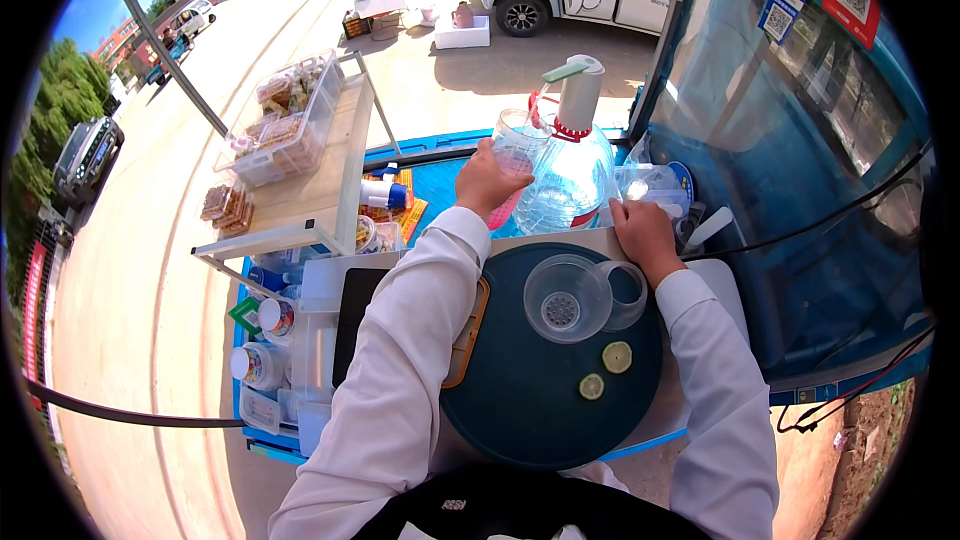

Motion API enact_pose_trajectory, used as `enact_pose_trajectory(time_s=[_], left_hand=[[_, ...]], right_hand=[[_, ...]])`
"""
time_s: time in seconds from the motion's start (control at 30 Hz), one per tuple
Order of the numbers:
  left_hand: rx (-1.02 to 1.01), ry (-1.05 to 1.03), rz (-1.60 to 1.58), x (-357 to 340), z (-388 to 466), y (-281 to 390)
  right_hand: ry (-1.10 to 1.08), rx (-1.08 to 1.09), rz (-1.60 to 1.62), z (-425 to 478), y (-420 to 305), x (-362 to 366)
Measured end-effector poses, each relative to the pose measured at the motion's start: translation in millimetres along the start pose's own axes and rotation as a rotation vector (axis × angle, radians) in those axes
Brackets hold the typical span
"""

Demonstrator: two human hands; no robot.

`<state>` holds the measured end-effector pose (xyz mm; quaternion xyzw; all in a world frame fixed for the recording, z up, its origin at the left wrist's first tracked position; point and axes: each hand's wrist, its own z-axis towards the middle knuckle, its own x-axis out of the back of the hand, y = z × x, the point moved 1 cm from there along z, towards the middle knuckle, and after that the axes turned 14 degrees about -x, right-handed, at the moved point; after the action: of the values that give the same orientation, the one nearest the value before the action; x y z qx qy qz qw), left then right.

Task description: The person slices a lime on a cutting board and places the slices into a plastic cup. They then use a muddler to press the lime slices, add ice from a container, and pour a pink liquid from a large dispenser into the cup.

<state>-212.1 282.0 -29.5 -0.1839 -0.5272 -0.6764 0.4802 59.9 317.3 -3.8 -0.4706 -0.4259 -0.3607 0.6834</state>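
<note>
My left hand (491, 178) grips a tall clear cup (519, 136), tilted, with pink showing in its lower part. The cup's mouth is under the spout of a white and pale green water pump (580, 97), and a thin stream seems to run into it. That pump sits on a large clear water bottle (570, 184) with a red collar. Farther right, my right hand (645, 231) rests by the worktop's back edge; its fingertips are partly hidden. Close below it, a clear plastic strainer cup with a handle (568, 298) stands on a round dark tray (547, 409), near two lemon slices (616, 357).
Left of the bottle, a wooden shelf (311, 199) bears a clear bin of packaged snacks (281, 142). Lidded jars (259, 364) line the left side. An orange-rimmed item (469, 334) lies under my left forearm. A blue-framed transparent panel (817, 187) bounds the right; a cable crosses it.
</note>
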Motion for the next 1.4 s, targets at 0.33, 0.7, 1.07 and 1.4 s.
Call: enact_pose_trajectory(time_s=[0.33,0.7,1.07,1.4], left_hand=[[0.024,-0.03,0.016,2.0,-0.1,3.0],[-0.001,0.002,0.003,-2.1,0.5,-1.9],[-0.005,0.007,0.022,-5.1,0.8,-6.2],[0.01,-0.015,0.015,-1.9,0.9,-3.0]], right_hand=[[0.018,0.023,0.009,0.0,0.6,0.3],[0.02,0.019,0.018,0.0,1.1,-0.5],[0.007,0.021,-0.005,-0.6,-1.1,1.2],[0.017,0.029,-0.013,-0.8,-0.5,1.1]])
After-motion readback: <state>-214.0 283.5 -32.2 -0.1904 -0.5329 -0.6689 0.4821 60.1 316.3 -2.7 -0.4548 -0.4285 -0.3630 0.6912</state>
